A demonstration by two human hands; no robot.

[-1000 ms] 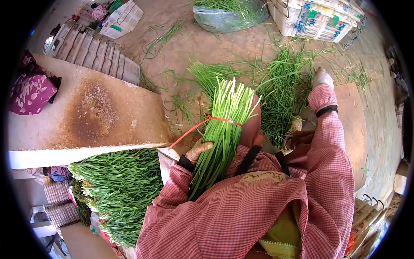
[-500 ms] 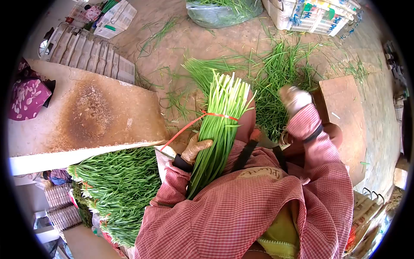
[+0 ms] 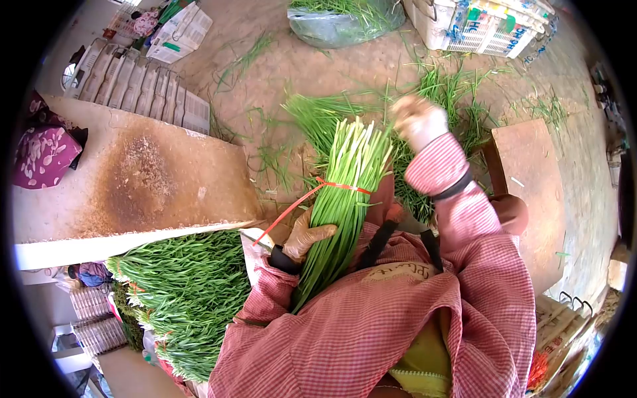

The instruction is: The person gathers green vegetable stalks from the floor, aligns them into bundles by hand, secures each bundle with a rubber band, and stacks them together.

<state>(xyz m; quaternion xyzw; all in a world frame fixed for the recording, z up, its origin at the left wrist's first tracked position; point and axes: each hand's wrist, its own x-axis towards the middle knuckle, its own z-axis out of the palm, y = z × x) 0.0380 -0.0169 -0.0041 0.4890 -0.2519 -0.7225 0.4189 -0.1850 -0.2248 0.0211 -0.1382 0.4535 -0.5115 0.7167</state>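
Observation:
My gloved left hand point(image 3: 307, 235) is wrapped around a bunch of garlic chives point(image 3: 338, 219), propped up against my lap. A red-orange tie point(image 3: 345, 188) circles the bunch below its pale stem ends, and a long tail hangs off to the left. To the upper right of those ends is my gloved right hand point(image 3: 419, 123), smeared by motion, so its fingers and anything in them cannot be made out. Beneath and behind it lie loose green leaves point(image 3: 451, 86) on the floor. More loose chives point(image 3: 318, 116) lie just beyond the bunch.
At left stands a stained board-topped table point(image 3: 219, 179), with a pile of tied green bunches point(image 3: 186, 292) beside me. A wooden board point(image 3: 531, 179) is on my right. White plastic crates point(image 3: 474, 33), a clear bag of greens point(image 3: 345, 30) and a row of stacked crates point(image 3: 142, 86) stand farther off.
My right hand has swung left and slightly up, closer to the stem ends of the bunch. My left hand keeps its hold, and the bunch has shifted only slightly.

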